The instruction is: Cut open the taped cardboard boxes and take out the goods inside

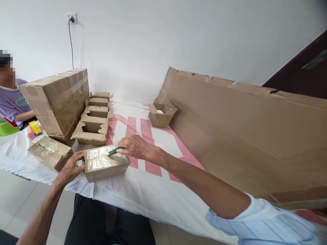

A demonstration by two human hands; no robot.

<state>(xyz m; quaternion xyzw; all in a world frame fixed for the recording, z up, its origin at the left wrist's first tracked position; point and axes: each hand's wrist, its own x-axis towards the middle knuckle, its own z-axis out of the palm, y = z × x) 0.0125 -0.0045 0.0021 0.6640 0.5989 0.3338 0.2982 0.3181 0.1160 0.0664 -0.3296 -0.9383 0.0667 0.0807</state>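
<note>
And here the left hand [73, 167] grips the end of one taped box [106, 163] near the counter's [155, 195] edge; the right hand [135, 147] closes round one green tool [117, 150] on its top. One second box [51, 153] lies left, at least three open boxes [89, 136] behind, one small box [160, 117] beyond. Printing: too small to read.

Left hand [72, 168] gripping; right hand [135, 147] closed, forearm extended.

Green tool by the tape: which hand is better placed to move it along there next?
Probably right: the right hand holds the green tool at the tape; the left hand is at the box's end.
</note>
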